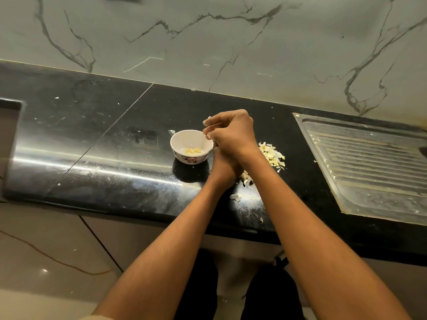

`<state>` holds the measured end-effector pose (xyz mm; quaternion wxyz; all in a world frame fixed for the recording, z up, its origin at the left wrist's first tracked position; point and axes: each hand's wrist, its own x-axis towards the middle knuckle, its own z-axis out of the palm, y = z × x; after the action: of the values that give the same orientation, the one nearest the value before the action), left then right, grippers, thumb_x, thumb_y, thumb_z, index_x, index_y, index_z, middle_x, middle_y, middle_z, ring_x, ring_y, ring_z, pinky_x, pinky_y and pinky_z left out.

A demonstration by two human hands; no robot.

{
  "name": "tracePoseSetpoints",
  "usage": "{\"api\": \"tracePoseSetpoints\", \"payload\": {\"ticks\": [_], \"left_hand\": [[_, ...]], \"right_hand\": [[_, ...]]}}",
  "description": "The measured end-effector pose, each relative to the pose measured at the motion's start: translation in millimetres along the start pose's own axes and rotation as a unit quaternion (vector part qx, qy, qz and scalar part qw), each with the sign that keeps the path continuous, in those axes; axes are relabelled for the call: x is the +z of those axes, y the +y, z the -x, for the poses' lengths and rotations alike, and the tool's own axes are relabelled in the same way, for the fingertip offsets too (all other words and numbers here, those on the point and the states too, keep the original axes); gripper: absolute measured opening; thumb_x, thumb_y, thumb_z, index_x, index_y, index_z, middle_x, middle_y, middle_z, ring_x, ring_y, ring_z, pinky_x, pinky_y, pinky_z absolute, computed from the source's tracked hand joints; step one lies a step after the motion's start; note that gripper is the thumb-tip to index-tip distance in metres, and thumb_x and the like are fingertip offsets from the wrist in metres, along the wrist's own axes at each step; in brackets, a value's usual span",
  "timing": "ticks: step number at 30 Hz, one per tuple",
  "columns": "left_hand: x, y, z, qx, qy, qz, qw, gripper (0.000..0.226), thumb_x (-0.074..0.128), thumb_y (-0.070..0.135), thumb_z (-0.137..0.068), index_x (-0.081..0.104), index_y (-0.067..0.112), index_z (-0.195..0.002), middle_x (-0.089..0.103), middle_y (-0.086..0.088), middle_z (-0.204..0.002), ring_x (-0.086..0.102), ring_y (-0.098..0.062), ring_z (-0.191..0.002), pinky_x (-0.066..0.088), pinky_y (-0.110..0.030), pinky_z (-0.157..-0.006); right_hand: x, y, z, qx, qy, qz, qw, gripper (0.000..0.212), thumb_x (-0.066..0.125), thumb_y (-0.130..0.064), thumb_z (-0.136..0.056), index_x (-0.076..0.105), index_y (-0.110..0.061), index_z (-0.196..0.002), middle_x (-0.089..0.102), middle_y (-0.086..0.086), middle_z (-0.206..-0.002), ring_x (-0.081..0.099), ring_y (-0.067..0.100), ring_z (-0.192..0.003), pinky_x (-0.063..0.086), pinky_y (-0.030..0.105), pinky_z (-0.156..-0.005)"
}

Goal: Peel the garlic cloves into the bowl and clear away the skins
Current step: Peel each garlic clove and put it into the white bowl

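A marble wall (208, 38) with dark veins is filling the upper part of the view, and below it a black counter (104, 146) is running from left to right. At the right a steel draining board (369, 167) is lying set into the counter.

Both forearms are reaching forward and crossing at the wrists above the counter. The right hand (233, 132) is lying on top, its fingers curled and pinching a small pale piece, probably a garlic clove (209, 134) or its skin, just over the right rim of the bowl. The left hand (223, 166) is mostly hiding under the right wrist, so I cannot tell how its fingers are lying.

The white bowl (179, 140), with a flower pattern on the outside, is standing on the counter just left of the hands. A few peeled yellow cloves (193, 150) are lying at its bottom. A heap of garlic skins (272, 155) is lying on the counter right of the hands. Some unpeeled cloves (246, 177) are showing between the arms, and a loose skin scrap (236, 197) is lying nearer the counter edge.
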<state>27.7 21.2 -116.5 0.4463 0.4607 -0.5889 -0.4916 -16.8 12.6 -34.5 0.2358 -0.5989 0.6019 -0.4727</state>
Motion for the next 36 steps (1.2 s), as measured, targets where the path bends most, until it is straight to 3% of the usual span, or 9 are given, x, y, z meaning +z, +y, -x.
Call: {"api": "tracePoseSetpoints", "payload": {"ticks": [3, 6, 9, 13, 15, 19, 24, 31, 36], "left_hand": [[2, 8, -2, 0.060, 0.037, 0.054, 0.996, 0.023, 0.065, -0.005, -0.087, 0.067, 0.008, -0.106, 0.072, -0.010, -0.098, 0.061, -0.005, -0.083, 0.050, -0.029, -0.071], [6, 4, -15, 0.059, 0.044, 0.037, 0.997, 0.028, 0.065, -0.006, -0.078, 0.071, 0.021, -0.076, 0.072, 0.008, -0.069, 0.065, -0.004, -0.066, 0.055, -0.030, -0.064], [7, 0, -25, 0.045, 0.048, 0.066, 0.996, 0.030, 0.057, 0.002, -0.084, 0.078, 0.016, -0.100, 0.079, 0.000, -0.094, 0.075, -0.016, -0.093, 0.061, -0.041, -0.088], [7, 6, -24, 0.022, 0.037, 0.140, 0.989, 0.030, 0.045, 0.003, -0.103, 0.072, 0.002, -0.117, 0.075, -0.015, -0.112, 0.072, -0.023, -0.106, 0.058, -0.038, -0.088], [7, 6, -23, 0.026, 0.025, 0.152, 0.988, 0.030, 0.045, 0.011, -0.106, 0.072, 0.002, -0.116, 0.075, -0.016, -0.111, 0.073, -0.024, -0.106, 0.059, -0.036, -0.088], [7, 5, -21, 0.040, 0.018, 0.165, 0.985, 0.030, 0.051, 0.024, -0.101, 0.076, 0.007, -0.108, 0.077, -0.013, -0.106, 0.073, -0.023, -0.104, 0.060, -0.033, -0.087], [7, 5, -21, 0.045, 0.017, 0.173, 0.984, 0.036, 0.051, 0.029, -0.098, 0.076, 0.004, -0.106, 0.076, -0.017, -0.105, 0.072, -0.028, -0.105, 0.060, -0.030, -0.083], [8, 3, -23, 0.049, 0.019, 0.159, 0.986, 0.028, 0.051, 0.014, -0.106, 0.074, -0.002, -0.107, 0.075, -0.021, -0.105, 0.072, -0.025, -0.100, 0.059, -0.025, -0.078], [8, 1, -23, 0.055, 0.019, 0.151, 0.987, 0.027, 0.053, 0.013, -0.105, 0.076, -0.001, -0.105, 0.076, -0.019, -0.102, 0.072, -0.021, -0.096, 0.059, -0.027, -0.080]], "right_hand": [[-9, 8, 2, 0.024, 0.042, -0.070, 0.996, 0.026, 0.077, 0.006, -0.074, 0.082, -0.018, -0.083, 0.079, 0.001, -0.077, 0.077, 0.014, -0.073, 0.064, 0.034, -0.069], [-27, 20, 6, 0.048, 0.100, -0.129, 0.985, 0.011, 0.076, -0.004, -0.082, 0.079, -0.011, -0.075, 0.076, 0.009, -0.071, 0.074, 0.021, -0.064, 0.057, 0.030, -0.058], [-49, 43, 11, 0.066, 0.158, -0.101, 0.980, 0.028, 0.070, -0.017, -0.090, 0.072, -0.005, -0.064, 0.071, 0.010, -0.062, 0.065, 0.020, -0.055, 0.053, 0.032, -0.055], [-67, 73, 22, 0.095, 0.152, 0.080, 0.981, 0.027, 0.069, -0.022, -0.086, 0.068, -0.008, -0.063, 0.070, 0.003, -0.061, 0.067, 0.022, -0.062, 0.061, 0.045, -0.077], [-73, 80, 29, 0.084, 0.127, 0.144, 0.978, 0.009, 0.071, -0.013, -0.078, 0.071, -0.014, -0.069, 0.069, 0.000, -0.065, 0.068, 0.021, -0.068, 0.060, 0.042, -0.072], [-79, 88, 42, 0.041, 0.066, 0.171, 0.982, 0.031, 0.069, 0.001, -0.076, 0.081, -0.026, -0.088, 0.073, -0.006, -0.074, 0.069, 0.011, -0.070, 0.062, 0.035, -0.073], [-82, 90, 59, -0.057, 0.036, 0.151, 0.986, 0.019, 0.079, -0.005, -0.081, 0.082, -0.022, -0.090, 0.074, -0.009, -0.081, 0.064, 0.007, -0.065, 0.054, 0.017, -0.064], [-78, 99, 74, -0.095, -0.029, 0.217, 0.971, 0.017, 0.082, -0.010, -0.082, 0.082, -0.019, -0.097, 0.069, -0.005, -0.090, 0.061, 0.012, -0.076, 0.053, 0.030, -0.072], [-73, 104, 72, -0.091, 0.012, 0.198, 0.976, 0.013, 0.080, -0.002, -0.083, 0.081, -0.014, -0.087, 0.070, -0.002, -0.084, 0.061, 0.013, -0.073, 0.052, 0.030, -0.070]]}}
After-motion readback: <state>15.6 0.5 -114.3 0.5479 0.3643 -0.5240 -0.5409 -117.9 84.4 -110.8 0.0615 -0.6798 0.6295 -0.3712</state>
